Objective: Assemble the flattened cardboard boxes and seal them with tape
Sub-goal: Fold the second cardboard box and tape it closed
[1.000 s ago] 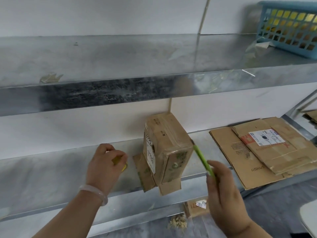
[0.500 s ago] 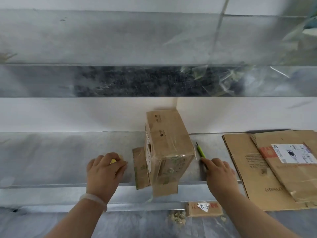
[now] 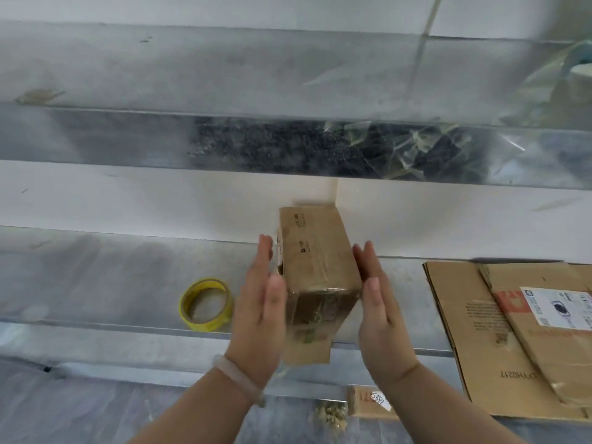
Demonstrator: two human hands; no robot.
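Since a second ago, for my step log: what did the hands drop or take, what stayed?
The left hand released the tape roll, now on the shelf; the right hand released a green tool, now unseen. Both moved inward, fingers straight, flanking the box. The box and flattened cardboard stayed.

Your left hand (image 3: pixel 259 302) and right hand (image 3: pixel 378 302) are bare, and so are both forearms (image 3: pixel 448 398) right down to the near edge of the view. Around your left wrist you wear a bangle (image 3: pixel 238 384). It is a smooth, rounded ring, pale and milky, slightly translucent, with a jade-like look. Your fingers (image 3: pixel 263 257) carry plain skin only. The view is a little blurred, so the nails and finer detail cannot be made out.
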